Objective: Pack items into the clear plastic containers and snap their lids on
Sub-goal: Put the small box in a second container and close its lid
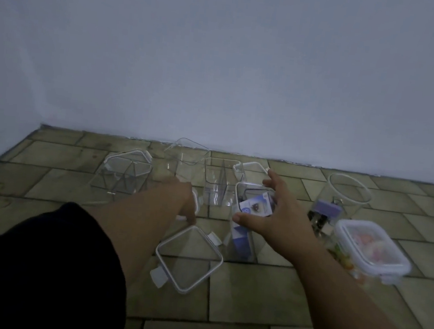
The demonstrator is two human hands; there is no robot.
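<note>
A tall clear container (239, 243) stands on the tiled floor and holds a blue and white packet (257, 203). My right hand (277, 216) is spread over its open top, thumb at the near rim, fingers apart. A square white-rimmed lid (190, 259) lies flat just left of it. My left hand (186, 201) reaches down beyond that lid onto another white-rimmed lid (199, 202), which is mostly hidden; the hand is blurred and its grip is unclear.
A lidded divided container (121, 173) sits at the left, with two open clear containers (184, 158) (219, 183) behind. A round jar (346, 194) with a purple item stands at the right. A closed container (373, 247) holds sweets. The wall is close behind.
</note>
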